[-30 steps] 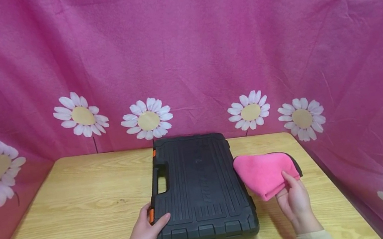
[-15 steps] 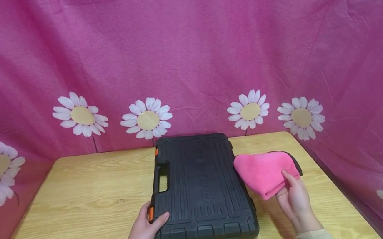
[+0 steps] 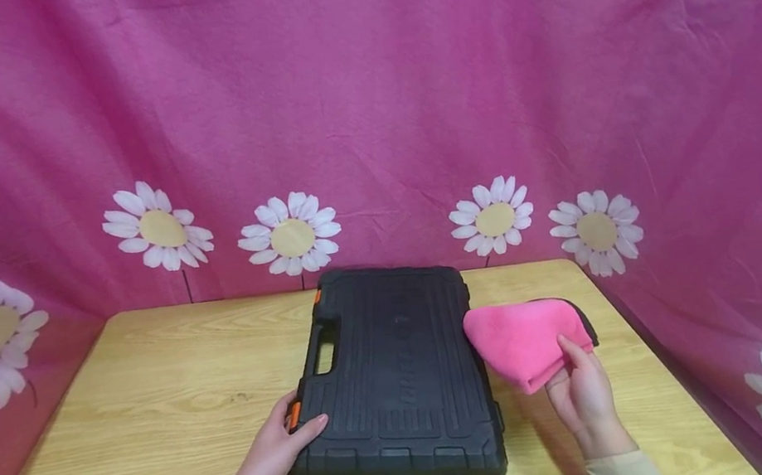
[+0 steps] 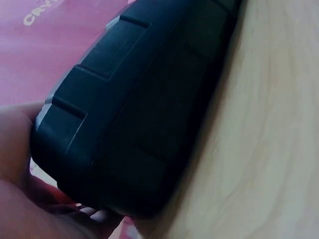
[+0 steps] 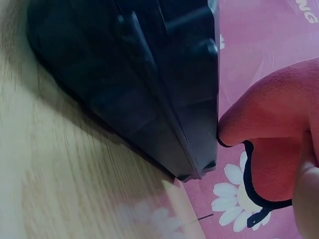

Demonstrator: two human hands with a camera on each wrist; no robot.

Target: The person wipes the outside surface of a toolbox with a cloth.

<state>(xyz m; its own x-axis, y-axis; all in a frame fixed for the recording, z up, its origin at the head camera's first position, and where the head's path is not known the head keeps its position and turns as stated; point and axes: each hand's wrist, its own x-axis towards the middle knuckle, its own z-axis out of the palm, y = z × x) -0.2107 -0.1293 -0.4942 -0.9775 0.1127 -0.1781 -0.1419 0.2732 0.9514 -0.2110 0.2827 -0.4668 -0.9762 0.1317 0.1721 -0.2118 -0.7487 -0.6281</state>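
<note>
A black plastic tool case [image 3: 400,352] with orange latches lies flat on the wooden table, turned slightly askew. My left hand [image 3: 273,453] grips its near left corner, thumb on top and fingers round the side by the near orange latch [image 3: 295,414]. In the left wrist view the case's ribbed end [image 4: 119,104] fills the middle, the hand at its corner. Beside the case's right edge, my right hand [image 3: 585,397] pinches a folded pink cloth [image 3: 523,340] with black trim, thumb on top. The right wrist view shows the cloth [image 5: 274,119] raised above the table, close to the case.
The wooden table [image 3: 153,410] reaches back to a magenta fabric backdrop [image 3: 359,107] printed with daisies and letters. Fabric also hangs along the left and right sides. A carrying handle opening runs along the case's left side.
My left hand has drawn the near end of the case left and toward me, so the case has turned a little. The right hand and the cloth have hardly moved.
</note>
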